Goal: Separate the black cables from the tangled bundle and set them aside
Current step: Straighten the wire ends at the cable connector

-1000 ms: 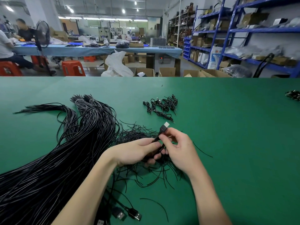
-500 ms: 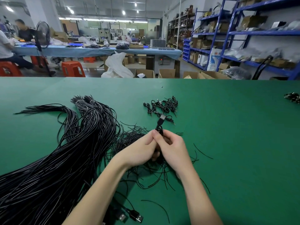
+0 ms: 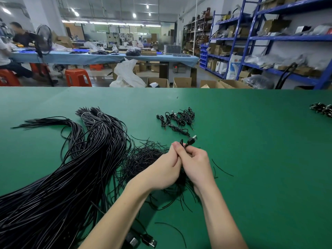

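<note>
Near edge, 6 o'clock: loose USB plugs point(image 3: 150, 242) lie on the green table point(image 3: 260, 159) between the forearms, with stray wire offcuts point(image 3: 172, 229) beside them.
Left, 8 to 10 o'clock: big bundle of long black cables point(image 3: 59, 186) fans from the near-left corner up to banded ends at about 11.
Centre: tangled bundle point(image 3: 143, 159) of thin black wires sits under and just left of both hands.
Left hand point(image 3: 161, 169): fingers curled, thumb tip pressed against the right hand; seems to pinch the cable, contact mostly hidden.
Right hand point(image 3: 195, 164): clenched round a short black cable; its USB connector point(image 3: 192, 140) sticks out toward 1 o'clock, a small loop showing just beside the thumbs.
Step, my read: one cable coiled in hand, about to go on the pile.
12 o'clock, past the hands: set-aside pile point(image 3: 177, 119) of coiled short cables, near the hands but apart.
Far right, 2 o'clock: another small cable clump point(image 3: 322, 109) at the table edge.
Risk: the coil may spring open once released, since nothing ties it.
Risk: strands from the tangle could snag on the cable and drag into the sorted pile.
Progress: early, most of the tangle remains.
</note>
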{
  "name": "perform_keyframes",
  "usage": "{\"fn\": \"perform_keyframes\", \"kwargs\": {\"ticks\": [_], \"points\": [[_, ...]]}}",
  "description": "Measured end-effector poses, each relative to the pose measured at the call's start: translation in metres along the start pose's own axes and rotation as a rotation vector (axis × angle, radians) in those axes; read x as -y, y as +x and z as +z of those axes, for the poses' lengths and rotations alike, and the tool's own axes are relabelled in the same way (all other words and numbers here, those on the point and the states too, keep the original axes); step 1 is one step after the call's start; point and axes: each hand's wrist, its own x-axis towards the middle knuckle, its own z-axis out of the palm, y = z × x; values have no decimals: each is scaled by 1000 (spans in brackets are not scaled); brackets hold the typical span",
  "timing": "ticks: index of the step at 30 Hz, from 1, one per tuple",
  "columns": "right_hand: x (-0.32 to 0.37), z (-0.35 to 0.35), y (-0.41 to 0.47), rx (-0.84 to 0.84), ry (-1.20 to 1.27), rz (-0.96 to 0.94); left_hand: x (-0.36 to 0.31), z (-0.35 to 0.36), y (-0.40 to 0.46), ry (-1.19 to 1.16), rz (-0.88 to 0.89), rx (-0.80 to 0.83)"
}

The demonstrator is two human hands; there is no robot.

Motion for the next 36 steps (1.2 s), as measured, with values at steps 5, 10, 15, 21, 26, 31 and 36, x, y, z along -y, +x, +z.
{"fn": "perform_keyframes", "kwargs": {"ticks": [5,10,15,21,26,31,36], "points": [[-2,-8,6,90,178,157,-2,-2,-2,-558,-174,104],[-5,-15,14,321,239,221,-1,-17,-8,-909,-204,261],[-14,-15,20,472,400,309,5,-24,-12,-909,-237,384],[-16,-13,29,222,9,198,13,-9,-2,-839,-269,96],[-26,-23,17,202,-891,-96,23,-14,4,-853,-260,-146],[-20,-20,9,147,-982,-103,26,-12,4,-792,-267,-208],[-15,-14,1,142,-1025,-113,29,-9,6,-602,-246,-230]]}}
